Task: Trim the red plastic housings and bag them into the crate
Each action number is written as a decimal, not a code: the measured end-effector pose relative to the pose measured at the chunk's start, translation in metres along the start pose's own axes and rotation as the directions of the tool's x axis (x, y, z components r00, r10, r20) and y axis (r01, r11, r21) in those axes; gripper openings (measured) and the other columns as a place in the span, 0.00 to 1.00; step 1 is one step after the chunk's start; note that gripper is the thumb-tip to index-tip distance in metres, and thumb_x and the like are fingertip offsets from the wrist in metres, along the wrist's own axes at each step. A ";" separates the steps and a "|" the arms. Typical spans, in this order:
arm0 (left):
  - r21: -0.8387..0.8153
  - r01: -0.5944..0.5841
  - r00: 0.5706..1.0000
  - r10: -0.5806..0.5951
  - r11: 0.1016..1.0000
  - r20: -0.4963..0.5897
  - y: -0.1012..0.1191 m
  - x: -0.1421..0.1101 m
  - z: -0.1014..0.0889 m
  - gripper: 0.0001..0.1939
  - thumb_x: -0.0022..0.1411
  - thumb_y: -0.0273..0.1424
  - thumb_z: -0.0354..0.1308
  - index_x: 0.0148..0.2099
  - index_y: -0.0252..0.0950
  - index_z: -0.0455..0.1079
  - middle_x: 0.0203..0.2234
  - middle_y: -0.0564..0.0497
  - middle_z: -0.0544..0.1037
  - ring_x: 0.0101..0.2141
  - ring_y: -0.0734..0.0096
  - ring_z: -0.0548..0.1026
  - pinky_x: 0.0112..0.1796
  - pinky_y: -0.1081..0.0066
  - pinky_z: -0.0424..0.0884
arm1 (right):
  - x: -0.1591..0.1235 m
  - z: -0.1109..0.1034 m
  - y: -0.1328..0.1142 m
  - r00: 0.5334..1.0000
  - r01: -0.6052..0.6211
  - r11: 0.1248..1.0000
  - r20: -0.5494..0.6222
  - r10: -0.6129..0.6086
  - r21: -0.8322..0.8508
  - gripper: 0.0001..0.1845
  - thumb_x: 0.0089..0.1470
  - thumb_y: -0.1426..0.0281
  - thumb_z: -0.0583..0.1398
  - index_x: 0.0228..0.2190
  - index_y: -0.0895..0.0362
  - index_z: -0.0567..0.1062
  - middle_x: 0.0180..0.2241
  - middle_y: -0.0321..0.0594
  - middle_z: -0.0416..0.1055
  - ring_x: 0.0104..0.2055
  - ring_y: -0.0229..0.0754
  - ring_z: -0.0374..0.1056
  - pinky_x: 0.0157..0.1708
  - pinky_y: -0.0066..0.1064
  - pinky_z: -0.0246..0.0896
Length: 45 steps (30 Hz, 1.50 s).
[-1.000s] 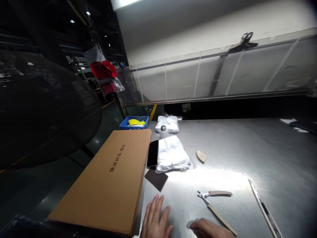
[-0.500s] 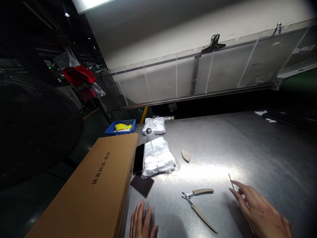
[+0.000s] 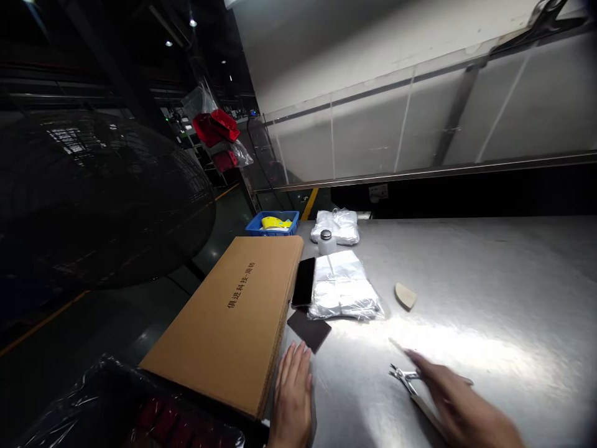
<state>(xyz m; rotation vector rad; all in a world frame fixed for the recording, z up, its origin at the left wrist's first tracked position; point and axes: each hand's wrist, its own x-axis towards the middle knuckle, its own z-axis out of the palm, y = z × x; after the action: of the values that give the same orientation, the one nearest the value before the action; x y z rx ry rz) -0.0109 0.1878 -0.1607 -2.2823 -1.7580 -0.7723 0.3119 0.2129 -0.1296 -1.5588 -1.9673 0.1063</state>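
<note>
My left hand [image 3: 293, 392] lies with its fingers stretched forward on the metal table, beside the right edge of a brown cardboard box [image 3: 233, 317]. My right hand [image 3: 459, 404], smeared by motion, is closed on a thin pointed tool [image 3: 397, 344] whose tip sticks out past the fingers; its exact kind is unclear. Below and behind that hand lies a pair of spread nippers [image 3: 405, 376] with beige handles, partly hidden. A dark flat square pad [image 3: 310, 330] is just ahead of my left fingertips. Farther off sits a small beige wedge-shaped piece [image 3: 405, 296].
A black phone [image 3: 304, 282] and clear-wrapped white packs [image 3: 345, 286] lie by the box. Behind them stand a pump bottle [image 3: 327, 242] and a blue bin [image 3: 295, 225] with yellow contents. A dark plastic-lined container [image 3: 116, 404] with red pieces is at lower left.
The view has swung left, so things appear farther right. My right hand has moved left with the tool, over the nippers. My left hand is now closer to the box edge.
</note>
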 end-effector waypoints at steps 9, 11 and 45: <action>0.066 0.031 0.995 -0.037 0.997 0.090 0.001 0.016 0.004 0.24 0.71 0.26 0.49 0.67 0.37 0.59 0.63 0.45 0.69 0.61 0.50 0.67 0.55 0.47 0.72 | 0.058 0.071 -0.093 0.935 0.333 0.938 0.165 -0.314 -0.096 0.32 0.51 0.88 0.51 0.53 0.52 0.73 0.35 0.39 0.76 0.33 0.41 0.74 0.24 0.25 0.64; 0.070 0.036 0.994 -0.044 0.997 0.104 0.002 0.017 0.002 0.24 0.70 0.26 0.49 0.67 0.37 0.60 0.63 0.45 0.68 0.62 0.49 0.67 0.55 0.45 0.72 | 0.051 0.072 -0.091 0.930 0.345 0.932 0.173 -0.323 -0.111 0.32 0.51 0.87 0.51 0.54 0.53 0.73 0.35 0.40 0.75 0.32 0.42 0.73 0.24 0.26 0.65; 0.118 0.038 0.996 -0.047 0.992 0.079 0.007 0.019 -0.002 0.21 0.73 0.34 0.46 0.65 0.35 0.63 0.63 0.47 0.69 0.61 0.52 0.68 0.53 0.47 0.75 | 0.059 0.065 -0.089 0.948 0.136 0.986 0.302 -0.099 -0.101 0.24 0.59 0.80 0.49 0.53 0.49 0.69 0.40 0.39 0.72 0.22 0.37 0.71 0.17 0.26 0.54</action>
<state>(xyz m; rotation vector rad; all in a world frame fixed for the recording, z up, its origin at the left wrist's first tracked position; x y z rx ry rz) -0.0017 0.2018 -0.1486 -2.2366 -1.8404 -0.5745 0.1963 0.2595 -0.1197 -1.5695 -2.3350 0.1843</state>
